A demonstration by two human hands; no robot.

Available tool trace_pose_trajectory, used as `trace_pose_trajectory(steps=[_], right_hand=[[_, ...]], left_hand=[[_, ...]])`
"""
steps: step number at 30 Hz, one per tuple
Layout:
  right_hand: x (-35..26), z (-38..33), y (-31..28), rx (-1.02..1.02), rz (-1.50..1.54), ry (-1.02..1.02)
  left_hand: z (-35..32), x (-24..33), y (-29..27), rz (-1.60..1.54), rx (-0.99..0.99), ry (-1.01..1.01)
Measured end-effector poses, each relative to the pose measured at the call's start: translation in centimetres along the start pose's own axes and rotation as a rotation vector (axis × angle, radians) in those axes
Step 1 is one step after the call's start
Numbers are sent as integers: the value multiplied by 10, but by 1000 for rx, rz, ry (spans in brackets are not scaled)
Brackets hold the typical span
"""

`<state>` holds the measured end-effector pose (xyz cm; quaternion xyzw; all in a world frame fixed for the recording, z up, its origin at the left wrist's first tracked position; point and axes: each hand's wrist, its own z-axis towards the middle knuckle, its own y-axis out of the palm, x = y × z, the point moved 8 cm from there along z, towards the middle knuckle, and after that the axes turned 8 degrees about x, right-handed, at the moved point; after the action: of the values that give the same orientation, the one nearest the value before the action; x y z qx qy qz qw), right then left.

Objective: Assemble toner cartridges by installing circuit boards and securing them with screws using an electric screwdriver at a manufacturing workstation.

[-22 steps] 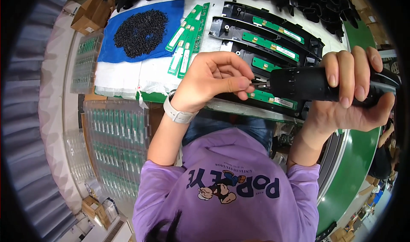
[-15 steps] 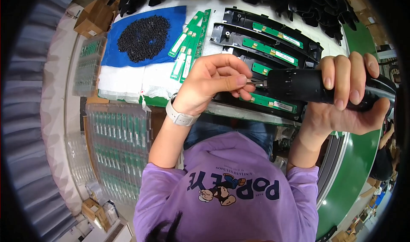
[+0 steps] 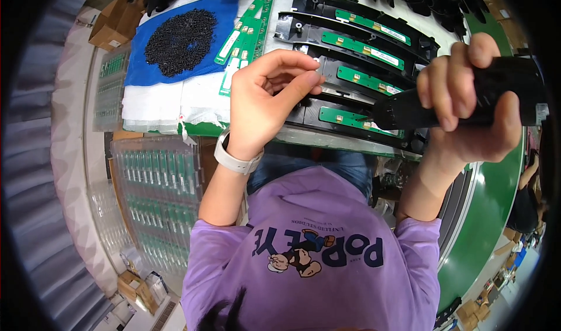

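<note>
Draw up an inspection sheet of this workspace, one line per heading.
Surface: table with a white covering, blue cloth on it.
Work pieces: four black housings, each bearing a green circuit board; loose green boards overlap to their left; small black pieces piled on the blue cloth.
Clutter: heap of black parts along the far edge.
Hands: right hand grips a black power screwdriver, bit at the nearest board, contact unclear; left hand has thumb and fingertips close together, anything between them unclear.
Cables: nothing seen.
Surroundings: clear trays of boards and a curtain, left; another person partly visible, right.
</note>
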<state>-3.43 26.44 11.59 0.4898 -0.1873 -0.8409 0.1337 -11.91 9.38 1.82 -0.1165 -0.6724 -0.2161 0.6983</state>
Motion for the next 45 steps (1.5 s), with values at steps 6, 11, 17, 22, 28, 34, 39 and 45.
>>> trace_pose_trajectory(steps=[6, 11, 17, 22, 28, 34, 39, 45], right_hand=[[8, -1, 5, 14, -129, 25], [12, -2, 6, 39, -197, 10], [23, -2, 13, 97, -292, 33], [17, 0, 22, 70, -286, 33], [28, -1, 29, -26, -221, 142], [26, 1, 26, 8, -229, 113], [20, 2, 11, -53, -146, 10], [-14, 10, -12, 61, 404, -65]], left_hand=[[-1, -5, 3, -26, -12, -29], [-2, -5, 5, -3, -28, -14], [-5, -9, -2, -22, 2, -23], [-3, -10, 7, -84, -5, -9], [-8, -14, 4, -115, 70, 24], [-7, -14, 1, -138, 94, 61], [-7, -14, 6, -138, 68, 52], [-16, -3, 14, -84, -110, -79]])
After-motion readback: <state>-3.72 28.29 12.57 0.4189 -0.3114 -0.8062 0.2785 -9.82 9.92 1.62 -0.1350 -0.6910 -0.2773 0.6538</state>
